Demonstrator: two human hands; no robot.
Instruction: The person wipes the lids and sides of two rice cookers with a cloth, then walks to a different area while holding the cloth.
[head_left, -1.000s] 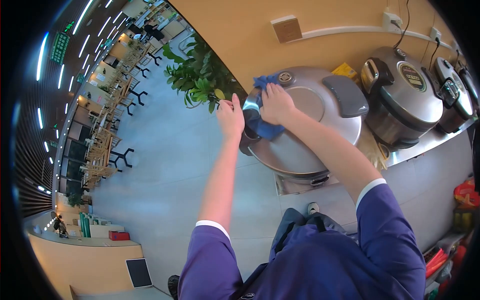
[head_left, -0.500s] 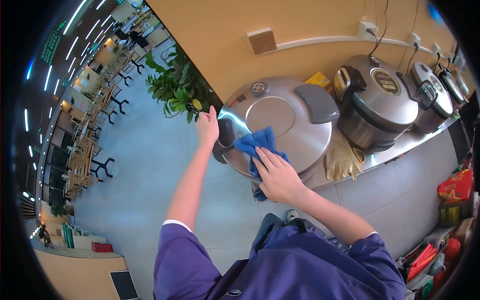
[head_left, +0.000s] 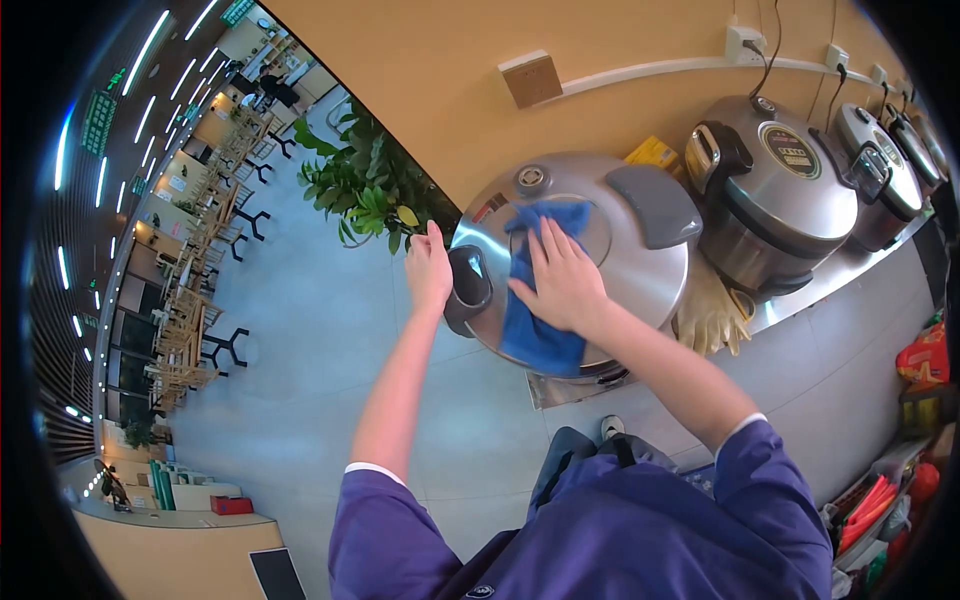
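Observation:
A large round steel cooker point(head_left: 640, 285) stands before me, its lid closed. Across the lid lies a blue cloth point(head_left: 545, 345), spread from near the middle down to the front edge. My right hand point(head_left: 565, 280) presses flat on this cloth with its fingers apart. Beside the cooker's dark left handle point(head_left: 470, 277), my left hand point(head_left: 430, 270) is raised with its fingers curled together; whether it holds anything is hidden. A grey hinge cover point(head_left: 655, 207) sits on the lid's far right side.
More steel cookers point(head_left: 775, 190) line the wall to the right. Tan rubber gloves point(head_left: 710, 315) lie beside the large cooker, and a yellow box point(head_left: 652, 152) is behind it. A leafy plant point(head_left: 365, 190) stands left. A person point(head_left: 280, 88) is far off among tables.
My right hand has moved up the lid towards its middle. The blue cloth, bunched before, is now spread out beneath it. The view has shifted slightly.

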